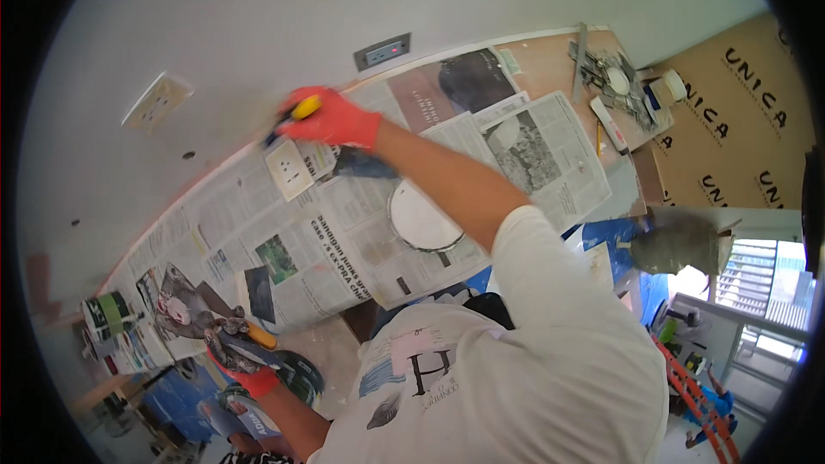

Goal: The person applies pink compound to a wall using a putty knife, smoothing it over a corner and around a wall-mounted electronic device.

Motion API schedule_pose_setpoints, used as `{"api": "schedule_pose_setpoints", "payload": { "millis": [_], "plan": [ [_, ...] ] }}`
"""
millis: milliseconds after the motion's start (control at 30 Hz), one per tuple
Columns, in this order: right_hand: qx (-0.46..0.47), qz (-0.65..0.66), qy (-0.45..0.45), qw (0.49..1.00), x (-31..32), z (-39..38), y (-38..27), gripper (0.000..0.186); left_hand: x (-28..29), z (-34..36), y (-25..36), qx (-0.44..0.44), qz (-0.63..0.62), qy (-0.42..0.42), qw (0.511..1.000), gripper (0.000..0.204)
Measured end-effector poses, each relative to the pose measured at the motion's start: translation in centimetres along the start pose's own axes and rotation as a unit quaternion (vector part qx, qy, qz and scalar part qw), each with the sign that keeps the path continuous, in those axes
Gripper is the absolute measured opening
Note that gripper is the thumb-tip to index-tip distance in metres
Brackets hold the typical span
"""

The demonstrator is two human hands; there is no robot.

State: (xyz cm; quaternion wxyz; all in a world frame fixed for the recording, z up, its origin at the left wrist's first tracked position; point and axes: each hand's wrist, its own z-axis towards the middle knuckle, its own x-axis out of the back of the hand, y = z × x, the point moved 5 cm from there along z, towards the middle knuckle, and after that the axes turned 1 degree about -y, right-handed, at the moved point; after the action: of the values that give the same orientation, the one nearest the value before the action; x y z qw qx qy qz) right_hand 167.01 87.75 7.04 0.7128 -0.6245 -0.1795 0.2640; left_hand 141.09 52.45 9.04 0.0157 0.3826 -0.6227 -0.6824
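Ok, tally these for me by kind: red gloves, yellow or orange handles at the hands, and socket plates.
Red gloves: 2
Yellow or orange handles: 2
Socket plates: 3 (1 on the newspaper, 2 on the wall)
Total: 7

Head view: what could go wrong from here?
The right hand, gripping a yellow-handled tool, is close to the white outlet plate, so a slip might scrape or smear it. The right arm crosses above a round white item and could bump it if lowered. The wall outlet shows a red light, so it may be live if touched.
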Motion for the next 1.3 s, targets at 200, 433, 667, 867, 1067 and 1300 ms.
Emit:
{"api": "schedule_pose_setpoints", "payload": {
  "millis": [200, 433, 667, 867, 1067, 1300],
  "plan": [
    [-0.073, -0.270, 0.266, 0.923, 41.2, -16.8, 0.0, 0.031, -6.0, -0.6, -3.2, 0.051, -0.006, -0.002, 0.999, 0.027],
    [0.065, -0.372, 0.437, 0.816, 39.5, -24.9, -9.2, 0.035, -9.8, -0.7, -7.4, 0.087, 0.050, -0.052, 0.994, 0.027],
    [-0.193, -0.333, 0.306, 0.871, 33.3, -29.0, -1.2, 0.052, -13.0, 0.6, -12.0, 0.176, 0.066, -0.113, 0.976, 0.028],
    [-0.282, -0.459, 0.467, 0.701, 32.7, -34.0, -0.9, 0.069, -6.0, -0.3, -17.0, 0.271, 0.080, -0.049, 0.958, 0.023],
    [-0.172, -0.414, 0.375, 0.811, 17.2, -29.2, -2.1, 0.062, -1.0, 1.5, -19.9, 0.103, 0.327, -0.173, 0.923, 0.029],
    [-0.123, -0.426, 0.240, 0.863, 5.0, -21.3, -0.3, 0.051, 1.0, 2.5, -15.8, -0.120, 0.649, -0.301, 0.688, 0.037]
  ]
}}
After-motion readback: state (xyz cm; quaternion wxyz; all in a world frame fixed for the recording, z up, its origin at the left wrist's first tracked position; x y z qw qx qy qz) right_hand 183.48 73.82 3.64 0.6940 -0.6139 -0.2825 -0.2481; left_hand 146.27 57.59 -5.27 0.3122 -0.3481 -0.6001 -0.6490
